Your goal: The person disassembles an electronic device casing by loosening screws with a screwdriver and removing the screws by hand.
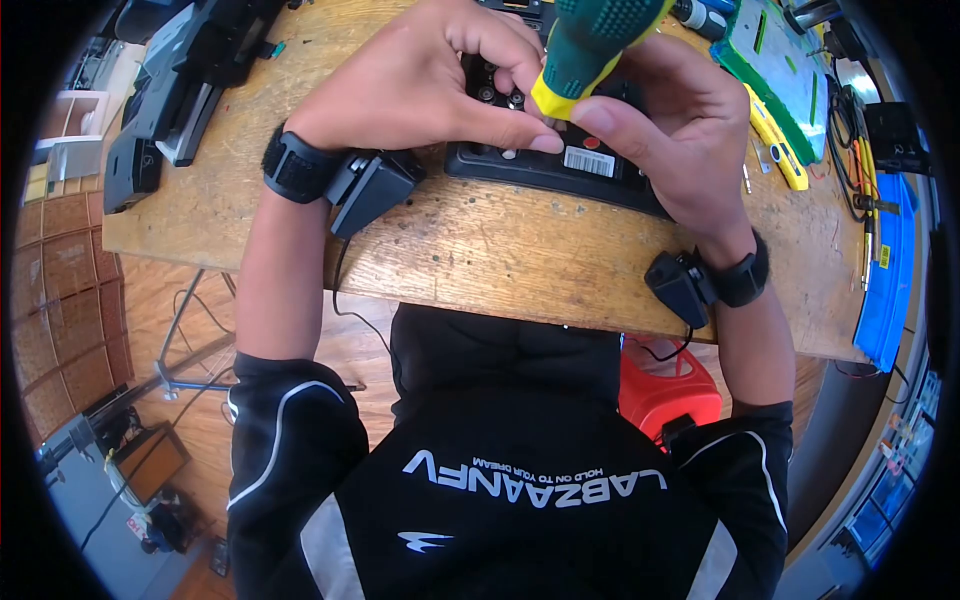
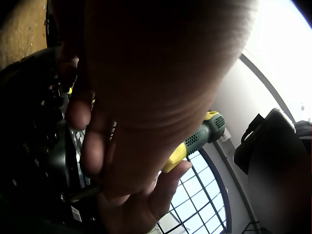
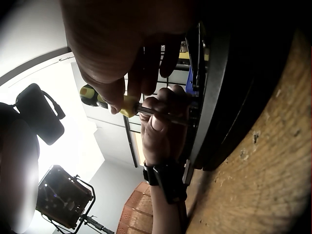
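The right hand (image 1: 690,140) is pinching the yellow collar of a green-and-yellow screwdriver (image 1: 590,55), while the left hand (image 1: 400,95) is closing its thumb and fingertips round the shaft (image 3: 168,116) below. The screwdriver is standing between the two hands, over a black case (image 1: 500,173) that is lying on the worktop (image 1: 480,250). The hands are hiding much of the case, and the head view is cutting off the top of the handle. The left wrist view is showing the handle's rounded end whole, with a barred window (image 2: 204,192) beyond, but the left palm is filling most of that picture and the case is sinking into shadow. Only the right wrist view is showing the shaft plainly, running past the left fingers towards the case; its tip is getting lost in the dark there. A white barcode label (image 1: 589,162) is showing between the hands, its print too small to make out. Beyond the right hand, a yellow cutter (image 1: 777,137) is lying beside a green-edged tray (image 1: 770,60). Nearer the body, the black jacket (image 1: 540,540) is carrying upside-down lettering, "LABZAANFV" and "HOLD ON TO YOUR DREAM".
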`<action>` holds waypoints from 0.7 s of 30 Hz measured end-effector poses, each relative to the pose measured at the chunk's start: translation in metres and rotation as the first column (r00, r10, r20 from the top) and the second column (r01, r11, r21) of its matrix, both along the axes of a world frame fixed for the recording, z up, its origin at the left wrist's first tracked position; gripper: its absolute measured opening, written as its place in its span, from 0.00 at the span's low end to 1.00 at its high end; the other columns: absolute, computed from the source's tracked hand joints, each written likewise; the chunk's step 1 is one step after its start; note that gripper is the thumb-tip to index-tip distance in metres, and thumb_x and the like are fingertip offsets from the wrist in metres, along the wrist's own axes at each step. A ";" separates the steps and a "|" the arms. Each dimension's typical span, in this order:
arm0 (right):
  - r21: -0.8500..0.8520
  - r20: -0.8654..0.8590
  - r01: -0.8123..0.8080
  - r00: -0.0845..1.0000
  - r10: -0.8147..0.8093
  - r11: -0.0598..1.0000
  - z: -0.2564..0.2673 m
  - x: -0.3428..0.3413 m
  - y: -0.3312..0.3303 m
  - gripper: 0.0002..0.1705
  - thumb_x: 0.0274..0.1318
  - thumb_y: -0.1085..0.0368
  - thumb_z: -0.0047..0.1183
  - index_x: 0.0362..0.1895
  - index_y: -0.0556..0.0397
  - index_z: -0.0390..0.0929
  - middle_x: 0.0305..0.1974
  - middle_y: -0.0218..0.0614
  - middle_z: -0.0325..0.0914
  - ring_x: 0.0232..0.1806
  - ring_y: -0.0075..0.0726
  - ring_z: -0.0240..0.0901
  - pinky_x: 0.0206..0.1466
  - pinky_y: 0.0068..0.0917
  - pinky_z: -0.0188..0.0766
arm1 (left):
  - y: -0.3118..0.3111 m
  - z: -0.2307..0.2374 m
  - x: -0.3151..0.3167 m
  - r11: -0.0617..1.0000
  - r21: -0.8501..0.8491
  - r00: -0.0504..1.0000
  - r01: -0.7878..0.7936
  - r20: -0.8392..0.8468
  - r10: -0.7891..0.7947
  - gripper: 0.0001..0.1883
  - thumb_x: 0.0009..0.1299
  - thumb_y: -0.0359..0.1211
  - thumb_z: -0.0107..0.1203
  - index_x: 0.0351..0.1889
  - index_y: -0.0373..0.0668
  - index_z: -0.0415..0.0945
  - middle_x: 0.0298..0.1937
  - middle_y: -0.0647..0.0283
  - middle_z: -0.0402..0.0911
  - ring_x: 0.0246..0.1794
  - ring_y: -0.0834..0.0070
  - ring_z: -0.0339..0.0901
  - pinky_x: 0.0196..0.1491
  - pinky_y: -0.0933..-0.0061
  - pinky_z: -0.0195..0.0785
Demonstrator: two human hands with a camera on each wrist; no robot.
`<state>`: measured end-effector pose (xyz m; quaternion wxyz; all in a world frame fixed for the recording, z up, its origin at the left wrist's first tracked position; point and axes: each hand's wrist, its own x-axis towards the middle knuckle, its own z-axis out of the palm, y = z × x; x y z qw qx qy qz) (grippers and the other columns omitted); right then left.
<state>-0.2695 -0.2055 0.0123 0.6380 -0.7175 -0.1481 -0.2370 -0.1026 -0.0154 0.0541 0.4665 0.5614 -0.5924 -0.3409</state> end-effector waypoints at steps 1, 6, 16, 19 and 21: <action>-0.006 -0.029 -0.002 1.000 0.002 1.000 0.000 0.000 -0.001 0.26 0.59 0.74 0.67 0.61 0.65 0.77 0.53 0.46 0.85 0.54 0.35 0.82 0.61 0.33 0.78 | 0.001 0.002 0.000 0.999 0.032 1.000 -0.015 0.025 0.014 0.07 0.63 0.27 0.74 0.36 0.37 0.87 0.29 0.71 0.84 0.29 0.90 0.73 0.32 0.83 0.64; -0.016 -0.043 -0.007 0.999 0.006 1.000 0.001 0.000 -0.001 0.24 0.60 0.73 0.67 0.60 0.65 0.77 0.51 0.44 0.85 0.52 0.34 0.82 0.59 0.31 0.79 | 0.001 0.004 -0.001 0.998 0.052 0.999 -0.033 0.027 0.032 0.08 0.62 0.28 0.75 0.36 0.37 0.88 0.27 0.72 0.84 0.27 0.89 0.72 0.31 0.83 0.64; 0.061 -0.074 -0.096 0.992 0.100 0.993 0.008 0.001 0.007 0.25 0.67 0.69 0.58 0.66 0.66 0.73 0.58 0.49 0.82 0.59 0.41 0.81 0.69 0.40 0.72 | 0.003 -0.007 0.006 1.000 -0.012 0.959 -0.012 0.282 0.015 0.12 0.59 0.29 0.77 0.38 0.41 0.87 0.40 0.71 0.87 0.39 0.83 0.81 0.44 0.80 0.74; -0.011 -0.102 -0.101 0.990 0.099 0.995 0.009 0.000 0.004 0.26 0.68 0.68 0.59 0.66 0.66 0.72 0.60 0.51 0.80 0.61 0.42 0.79 0.70 0.41 0.71 | 0.002 -0.011 0.000 0.995 -0.088 0.962 -0.054 0.263 0.075 0.10 0.59 0.29 0.77 0.36 0.41 0.87 0.37 0.70 0.87 0.36 0.84 0.80 0.42 0.82 0.73; -0.037 -0.121 -0.126 0.985 0.121 0.991 0.009 0.000 0.004 0.27 0.67 0.68 0.60 0.66 0.67 0.72 0.61 0.51 0.80 0.63 0.41 0.78 0.70 0.40 0.71 | 0.004 -0.008 -0.003 0.996 -0.053 0.965 -0.074 0.248 0.084 0.10 0.59 0.29 0.76 0.37 0.40 0.87 0.37 0.70 0.87 0.36 0.84 0.80 0.42 0.81 0.73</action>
